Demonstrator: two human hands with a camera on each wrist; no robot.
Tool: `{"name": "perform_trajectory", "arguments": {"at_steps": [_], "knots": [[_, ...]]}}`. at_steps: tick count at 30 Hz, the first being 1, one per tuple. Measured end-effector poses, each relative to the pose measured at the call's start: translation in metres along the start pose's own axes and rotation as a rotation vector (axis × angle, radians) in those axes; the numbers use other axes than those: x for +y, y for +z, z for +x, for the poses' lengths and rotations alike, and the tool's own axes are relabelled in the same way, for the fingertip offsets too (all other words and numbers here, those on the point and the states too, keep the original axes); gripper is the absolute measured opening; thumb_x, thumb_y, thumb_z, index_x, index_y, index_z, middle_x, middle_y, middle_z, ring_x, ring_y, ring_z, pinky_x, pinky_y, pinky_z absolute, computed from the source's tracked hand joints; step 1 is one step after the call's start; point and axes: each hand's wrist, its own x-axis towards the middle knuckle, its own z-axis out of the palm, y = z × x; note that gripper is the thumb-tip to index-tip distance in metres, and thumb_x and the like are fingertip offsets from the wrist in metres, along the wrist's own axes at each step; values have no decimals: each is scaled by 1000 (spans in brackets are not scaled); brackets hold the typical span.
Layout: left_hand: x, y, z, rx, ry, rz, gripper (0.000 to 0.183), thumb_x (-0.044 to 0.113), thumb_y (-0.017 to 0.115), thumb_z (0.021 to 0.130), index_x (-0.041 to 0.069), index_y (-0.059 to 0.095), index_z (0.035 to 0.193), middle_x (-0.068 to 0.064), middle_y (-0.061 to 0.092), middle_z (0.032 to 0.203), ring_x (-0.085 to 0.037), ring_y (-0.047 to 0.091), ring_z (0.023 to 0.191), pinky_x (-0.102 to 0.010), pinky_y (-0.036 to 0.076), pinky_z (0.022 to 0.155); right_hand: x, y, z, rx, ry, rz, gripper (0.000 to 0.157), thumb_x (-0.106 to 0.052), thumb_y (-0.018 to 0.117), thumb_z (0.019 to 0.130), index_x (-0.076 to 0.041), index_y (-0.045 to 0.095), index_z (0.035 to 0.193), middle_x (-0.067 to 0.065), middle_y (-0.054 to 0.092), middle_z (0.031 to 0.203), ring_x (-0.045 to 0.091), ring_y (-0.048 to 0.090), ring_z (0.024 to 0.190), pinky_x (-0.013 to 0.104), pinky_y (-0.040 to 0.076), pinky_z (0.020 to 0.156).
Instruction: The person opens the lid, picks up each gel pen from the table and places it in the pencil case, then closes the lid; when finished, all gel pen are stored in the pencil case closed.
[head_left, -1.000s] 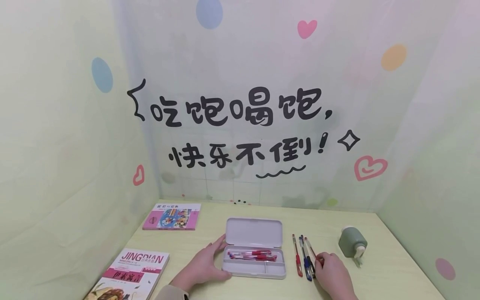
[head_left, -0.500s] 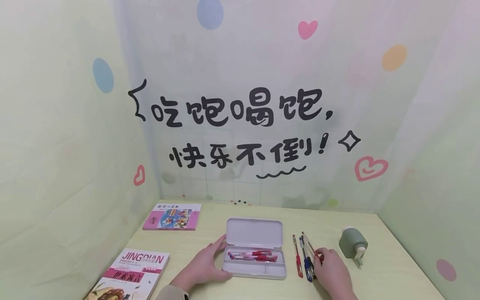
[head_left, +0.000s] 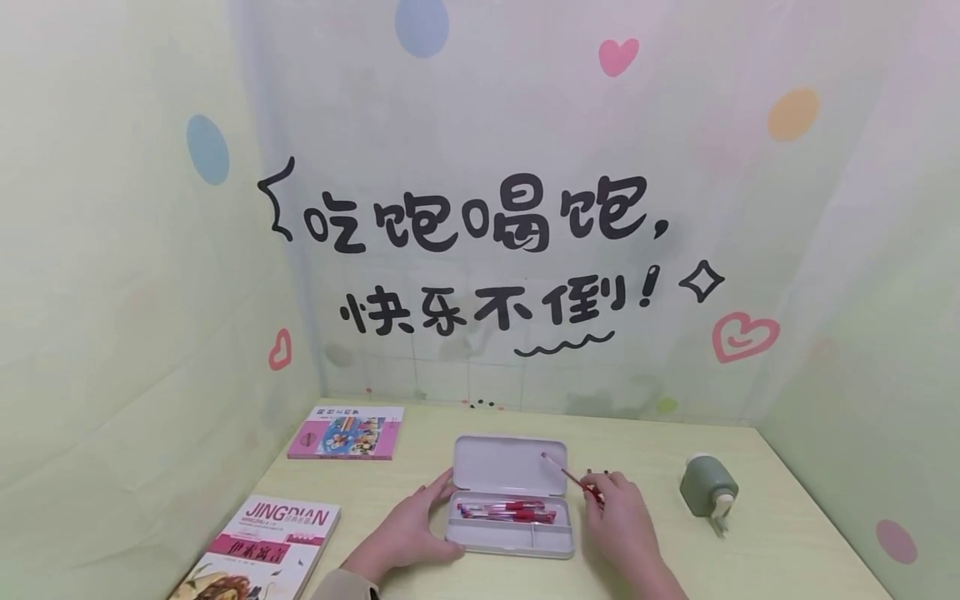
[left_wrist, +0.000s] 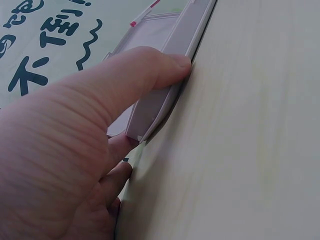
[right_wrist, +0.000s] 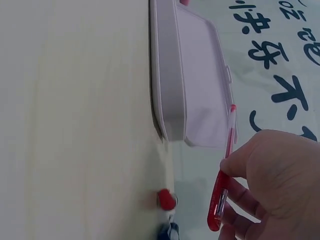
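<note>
A pale lilac pencil case (head_left: 487, 542) lies with its lid (head_left: 498, 463) raised at the back. Several red-gripped pens (head_left: 513, 515) fill its long rear compartment. My left hand (head_left: 408, 533) grips the case's left end, thumb (left_wrist: 170, 70) over the front edge and fingers round the side. Between thumb and fingers, my right hand (head_left: 618, 521) pinches a red gel pen (right_wrist: 220, 197), raised just right of the case, its slim end pointing up and left across the lid. Behind that hand, other pens are mostly hidden; a red pen end (right_wrist: 166, 199) and a dark blue one (right_wrist: 168, 231) show below.
To the right stands a grey-green bottle (head_left: 707, 485) with a pale nozzle. Over on the left lie a pink comic book (head_left: 347, 435) and a thicker white-and-pink book (head_left: 262, 546). A printed curtain (head_left: 450, 375) rises behind the table.
My right hand has lifted the red pen from the group on the table and carried it left and forward, close to the case. My left hand has stayed on the case.
</note>
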Motion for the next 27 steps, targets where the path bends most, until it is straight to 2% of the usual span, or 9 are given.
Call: {"name": "perform_trajectory", "arguments": {"at_steps": [6, 12, 16, 22, 27], "knots": [[1, -1, 1, 6, 8, 5, 133, 52, 98, 69, 22, 25, 177, 8, 56, 168, -61, 36, 160, -85, 26, 127, -24, 18, 2, -10, -94, -38, 14, -8, 80, 95, -17, 81, 106, 3, 71, 98, 21, 64, 91, 46, 61, 82], [1, -1, 1, 1, 2, 5, 133, 52, 97, 69, 21, 25, 177, 8, 57, 168, -61, 36, 160, -84, 27, 127, -44, 36, 3, -24, -179, -84, 14, -10, 82, 93, -22, 81, 101, -1, 71, 97, 20, 62, 88, 49, 61, 86], [0, 0, 1, 6, 11, 7, 133, 52, 97, 69, 20, 25, 177, 7, 57, 167, -62, 36, 159, -84, 26, 127, -57, 45, 3, -73, -192, -110, 14, -13, 81, 94, -24, 82, 101, -3, 68, 98, 19, 59, 91, 43, 56, 81], [-1, 0, 1, 6, 11, 6, 133, 53, 97, 69, 22, 25, 177, 8, 56, 168, -62, 36, 159, -85, 27, 126, -70, 54, -2, -86, -241, -153, 13, -14, 82, 94, -27, 81, 97, -7, 63, 94, 17, 56, 93, 38, 52, 78], [-1, 0, 1, 4, 17, 4, 133, 53, 97, 69, 22, 25, 177, 9, 57, 168, -61, 36, 160, -85, 27, 127, -79, 54, -4, -121, -214, -167, 12, -15, 81, 95, -27, 83, 99, -9, 63, 93, 15, 53, 93, 37, 49, 79]]}}
